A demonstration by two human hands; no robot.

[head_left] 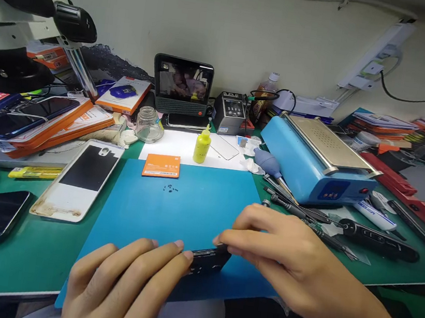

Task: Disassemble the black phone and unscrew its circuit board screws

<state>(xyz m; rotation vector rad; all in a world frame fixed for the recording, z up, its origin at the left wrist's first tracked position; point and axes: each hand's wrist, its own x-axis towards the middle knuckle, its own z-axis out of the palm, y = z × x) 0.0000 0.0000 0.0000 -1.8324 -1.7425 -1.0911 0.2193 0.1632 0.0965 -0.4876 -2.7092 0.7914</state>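
Observation:
A dark, opened phone (209, 261) is held tilted on edge above the front of the blue mat (198, 209), with small metal parts showing on the side toward me. My left hand (128, 278) grips its left part, fingers laid over the upper edge and thumb hidden. At the right upper corner, my right hand (282, 251) is closed in a pinch on the phone's edge; whether a small part is also between those fingertips is hidden. An orange battery (161, 166) lies farther back on the mat, near several tiny dark screws (170, 188).
Behind the mat stand a yellow dropper bottle (202, 146), a glass jar (149, 124) and a screen (182, 86). A white phone back cover (78, 180) lies left. Screwdrivers (285, 202) and a blue heating machine (314, 162) are right; a microscope (14, 23) overhangs the left.

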